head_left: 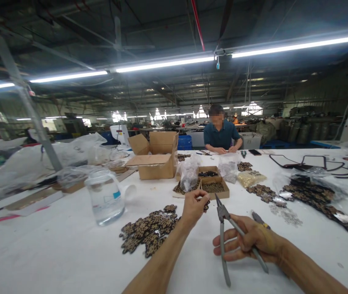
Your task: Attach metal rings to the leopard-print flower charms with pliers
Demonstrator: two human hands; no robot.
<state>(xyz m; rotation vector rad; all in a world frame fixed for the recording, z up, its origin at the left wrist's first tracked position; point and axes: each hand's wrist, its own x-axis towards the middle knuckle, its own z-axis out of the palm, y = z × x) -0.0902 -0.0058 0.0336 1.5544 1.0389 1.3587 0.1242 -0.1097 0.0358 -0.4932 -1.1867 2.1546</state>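
My left hand (194, 206) pinches a patterned patch (206, 207), likely light, best edge-held; my loosely curled right hand (255, 239) holds pliers (222, 213).

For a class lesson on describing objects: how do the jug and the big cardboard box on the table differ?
The jug is see-through, with clear liquid visible inside; the cardboard box is opaque brown. The jug is rounded; the box has flat sides. The jug stands nearer the camera than the box. Both stand upright on the white table.
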